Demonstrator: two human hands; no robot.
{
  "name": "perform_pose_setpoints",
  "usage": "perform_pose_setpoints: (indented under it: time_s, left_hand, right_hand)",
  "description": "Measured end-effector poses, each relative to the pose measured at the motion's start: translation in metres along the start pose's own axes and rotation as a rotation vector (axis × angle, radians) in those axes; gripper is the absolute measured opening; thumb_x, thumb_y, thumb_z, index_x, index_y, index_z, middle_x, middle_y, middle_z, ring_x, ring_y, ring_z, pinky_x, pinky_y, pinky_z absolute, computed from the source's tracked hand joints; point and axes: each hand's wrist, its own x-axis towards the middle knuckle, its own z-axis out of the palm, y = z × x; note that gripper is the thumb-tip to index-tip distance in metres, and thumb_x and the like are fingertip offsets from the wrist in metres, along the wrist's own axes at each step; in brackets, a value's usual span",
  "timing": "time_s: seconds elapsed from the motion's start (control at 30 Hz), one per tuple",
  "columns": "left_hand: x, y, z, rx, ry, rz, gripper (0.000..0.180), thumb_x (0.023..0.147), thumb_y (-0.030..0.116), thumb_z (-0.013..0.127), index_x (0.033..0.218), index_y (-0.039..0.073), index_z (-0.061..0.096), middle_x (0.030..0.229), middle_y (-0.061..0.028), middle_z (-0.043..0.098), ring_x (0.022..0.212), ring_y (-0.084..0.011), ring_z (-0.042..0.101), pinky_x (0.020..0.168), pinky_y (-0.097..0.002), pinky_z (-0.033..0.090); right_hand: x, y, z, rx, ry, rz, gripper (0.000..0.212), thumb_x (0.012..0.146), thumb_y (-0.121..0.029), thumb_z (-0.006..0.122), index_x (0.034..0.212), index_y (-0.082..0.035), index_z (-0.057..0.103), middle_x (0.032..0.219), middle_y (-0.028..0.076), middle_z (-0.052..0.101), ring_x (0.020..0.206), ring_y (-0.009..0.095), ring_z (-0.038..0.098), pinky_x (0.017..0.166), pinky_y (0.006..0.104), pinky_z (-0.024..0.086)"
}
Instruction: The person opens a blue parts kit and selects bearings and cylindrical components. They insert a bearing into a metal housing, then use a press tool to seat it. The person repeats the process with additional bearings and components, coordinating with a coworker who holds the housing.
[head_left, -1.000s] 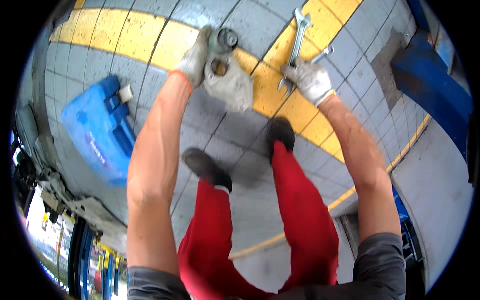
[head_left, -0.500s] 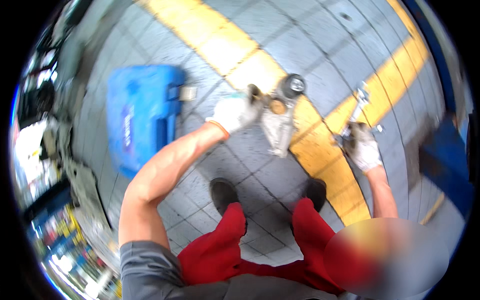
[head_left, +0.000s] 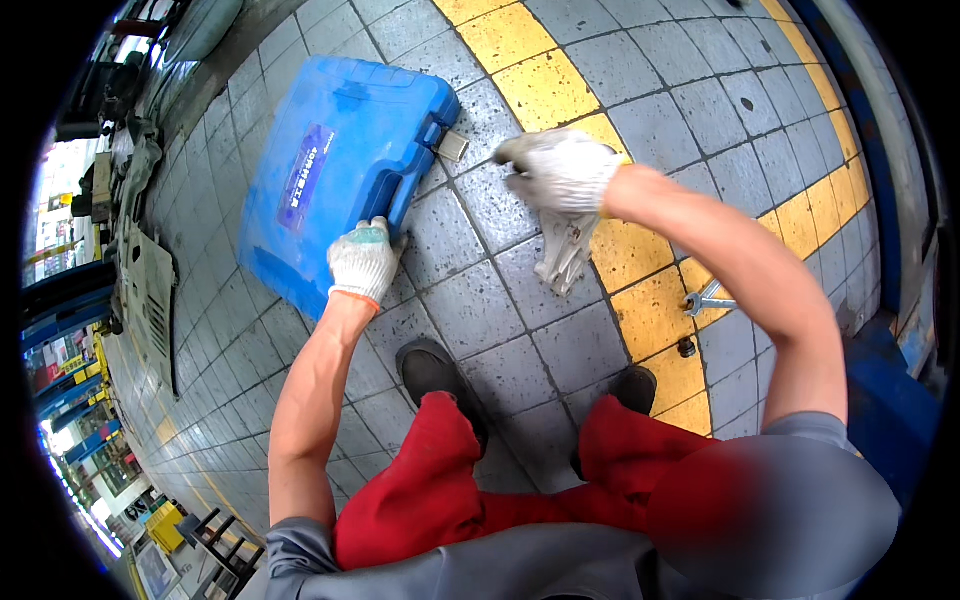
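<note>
A blue plastic tool case [head_left: 335,130] lies on the tiled floor at the left. My left hand [head_left: 362,258], in a white glove, grips its near edge by the handle, fingers on top and thumb at the side. My right hand [head_left: 565,168], also gloved, is over the floor to the right of the case. Its curled fingers are blurred, so whether they hold anything is unclear. Below that hand lies a pale grey metal part [head_left: 567,252], its far end hidden. A wrench [head_left: 708,298] lies farther right, partly behind my right forearm.
A small dark fitting [head_left: 686,347] sits on the yellow floor stripe [head_left: 640,280] near my right shoe [head_left: 634,388]. A metal latch [head_left: 453,146] sticks out from the case. Blue equipment [head_left: 885,410] stands along the right edge, and a perforated panel [head_left: 150,310] at the left.
My left hand has moved from the metal part to the case's edge. My right hand has left the wrench and swung left over the metal part; the wrench now lies on the floor.
</note>
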Motion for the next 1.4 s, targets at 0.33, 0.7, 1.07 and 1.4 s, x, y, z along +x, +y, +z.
perform_pose_setpoints:
  time_s: [0.33, 0.7, 1.07, 1.4]
  left_hand:
    - [0.014, -0.011, -0.005, 0.033, -0.044, 0.098, 0.042, 0.098, 0.043, 0.070, 0.114, 0.004, 0.071, 0.106, -0.0208, 0.077, 0.095, -0.0411, 0.076, 0.082, -0.0523, 0.059]
    - [0.030, 0.007, -0.001, -0.083, 0.110, 0.244, 0.038, 0.095, 0.045, 0.074, 0.094, 0.008, 0.069, 0.083, -0.0202, 0.074, 0.078, -0.0423, 0.073, 0.070, -0.0523, 0.057]
    - [0.057, 0.034, -0.021, -0.071, 0.079, 0.163, 0.036, 0.090, 0.042, 0.077, 0.095, 0.007, 0.076, 0.089, -0.0215, 0.078, 0.084, -0.0417, 0.077, 0.075, -0.0522, 0.060]
    - [0.053, 0.037, -0.014, -0.045, 0.066, 0.148, 0.039, 0.093, 0.047, 0.074, 0.096, 0.008, 0.076, 0.094, -0.0212, 0.078, 0.091, -0.0417, 0.076, 0.078, -0.0528, 0.060]
  right_hand:
    - [0.045, -0.025, 0.114, 0.059, -0.221, -0.127, 0.055, 0.099, -0.040, 0.062, 0.138, -0.001, 0.066, 0.126, 0.028, 0.073, 0.117, 0.045, 0.071, 0.103, 0.0512, 0.056]
    - [0.093, -0.029, 0.135, 0.861, -0.381, 0.018, 0.050, 0.102, -0.040, 0.055, 0.114, 0.004, 0.076, 0.097, 0.026, 0.078, 0.087, 0.036, 0.079, 0.076, 0.0466, 0.062]
    - [0.102, -0.107, 0.225, 1.450, -0.090, 0.191, 0.081, 0.075, -0.036, 0.091, 0.132, 0.013, 0.061, 0.121, 0.027, 0.074, 0.113, 0.031, 0.073, 0.096, 0.0389, 0.058]
    - [0.070, -0.129, 0.196, 1.595, -0.040, 0.364, 0.089, 0.074, -0.031, 0.091, 0.134, 0.019, 0.048, 0.118, 0.024, 0.073, 0.104, 0.024, 0.073, 0.089, 0.0365, 0.060]
